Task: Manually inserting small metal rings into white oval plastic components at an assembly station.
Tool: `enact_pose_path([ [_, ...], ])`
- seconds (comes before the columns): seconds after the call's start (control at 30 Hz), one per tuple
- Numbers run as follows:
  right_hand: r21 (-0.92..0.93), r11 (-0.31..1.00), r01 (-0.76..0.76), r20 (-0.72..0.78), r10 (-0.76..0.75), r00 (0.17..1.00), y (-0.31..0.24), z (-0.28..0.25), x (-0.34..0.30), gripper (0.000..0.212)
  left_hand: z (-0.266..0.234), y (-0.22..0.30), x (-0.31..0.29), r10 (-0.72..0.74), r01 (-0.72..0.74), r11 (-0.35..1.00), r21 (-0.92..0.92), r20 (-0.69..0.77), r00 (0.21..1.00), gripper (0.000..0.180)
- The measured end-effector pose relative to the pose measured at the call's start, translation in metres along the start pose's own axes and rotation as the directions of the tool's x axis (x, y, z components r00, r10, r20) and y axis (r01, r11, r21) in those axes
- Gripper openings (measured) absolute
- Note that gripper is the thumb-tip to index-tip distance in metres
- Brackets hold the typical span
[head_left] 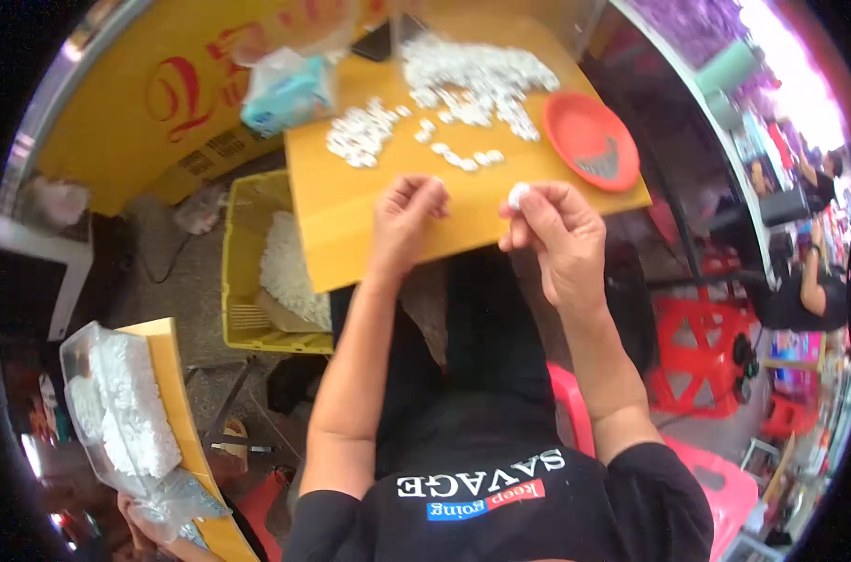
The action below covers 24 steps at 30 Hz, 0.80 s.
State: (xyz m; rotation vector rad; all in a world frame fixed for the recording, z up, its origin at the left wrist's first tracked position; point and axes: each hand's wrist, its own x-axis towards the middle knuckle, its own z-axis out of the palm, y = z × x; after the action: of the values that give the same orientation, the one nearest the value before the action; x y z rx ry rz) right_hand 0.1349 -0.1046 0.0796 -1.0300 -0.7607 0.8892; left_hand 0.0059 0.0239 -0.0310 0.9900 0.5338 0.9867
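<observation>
Over the near edge of the yellow wooden table [337, 229], both hands are raised. Between thumb and index finger, my right hand [571, 234] pinches a small white round piece [518, 195]. My left hand [405, 223] is closed, thumb against the curled fingers; a pale speck shows at the fingertips, too small to name. Beyond the hands, a short curved row of white pieces [467, 164] lies on the tabletop. A smaller pile of white pieces [360, 136] is at left, and a larger heap [482, 73] spreads across the back. An orange-red plastic dish [575, 122] holds small grey bits at right.
A blue tissue pack [285, 94] and a dark phone [386, 39] sit at the back left. Below the table's left side stands a yellow crate [243, 262] of white material. Another person's hand [145, 525] is near a clear bin [79, 375]. Red stools [692, 351] stand right.
</observation>
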Motion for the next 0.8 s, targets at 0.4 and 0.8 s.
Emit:
enact_pose_path([
  [0.4,-0.197,0.946,-0.256,0.391,0.315,0.865,0.03,0.096,0.218,0.016,0.006,0.001,-0.01,-0.032,0.035,0.998,-0.047,0.06,0.998,0.017],
  [0.8,-0.532,0.812,0.239,0.444,0.026,0.896,0.007,0.08,0.231,0.024,0.003,0.003,0.0,-0.017,0.02,0.999,-0.042,0.06,0.998,0.015],
])
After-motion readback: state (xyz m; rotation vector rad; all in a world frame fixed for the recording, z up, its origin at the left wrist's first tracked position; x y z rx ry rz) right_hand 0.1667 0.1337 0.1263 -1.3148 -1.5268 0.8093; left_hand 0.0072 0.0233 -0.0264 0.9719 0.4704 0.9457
